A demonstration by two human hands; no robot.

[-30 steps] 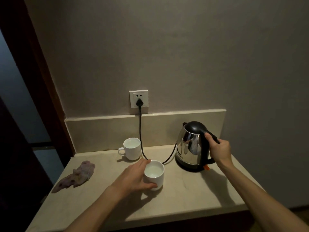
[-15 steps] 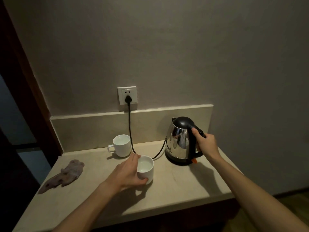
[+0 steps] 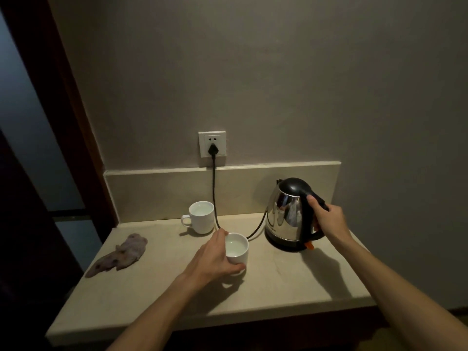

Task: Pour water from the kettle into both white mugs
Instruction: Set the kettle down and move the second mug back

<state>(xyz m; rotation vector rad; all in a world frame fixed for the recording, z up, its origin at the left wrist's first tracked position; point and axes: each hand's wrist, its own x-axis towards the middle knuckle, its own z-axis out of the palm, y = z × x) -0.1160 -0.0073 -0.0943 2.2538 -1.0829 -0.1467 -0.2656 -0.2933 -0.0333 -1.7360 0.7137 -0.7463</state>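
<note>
Dim, smooth beige stone forms the counter (image 3: 278, 282) below a plain grey wall. Nearest, the left hand (image 3: 212, 259) wraps round a handleless-looking white mug (image 3: 236, 248) holding water. Left of that mug lies a crumpled purple cloth (image 3: 119, 253). Right of it, the right hand (image 3: 329, 221) grips the black handle of the rounded steel kettle (image 3: 286, 214), upright on its base. Behind the mug stands a second mug (image 3: 201, 216), also filled, beside a black cord (image 3: 214, 193) rising to a white socket (image 3: 212, 145).

No writing, label, brand or number can be read anywhere: the kettle (image 3: 288, 214), the mugs and the wall socket (image 3: 212, 148) show none.
</note>
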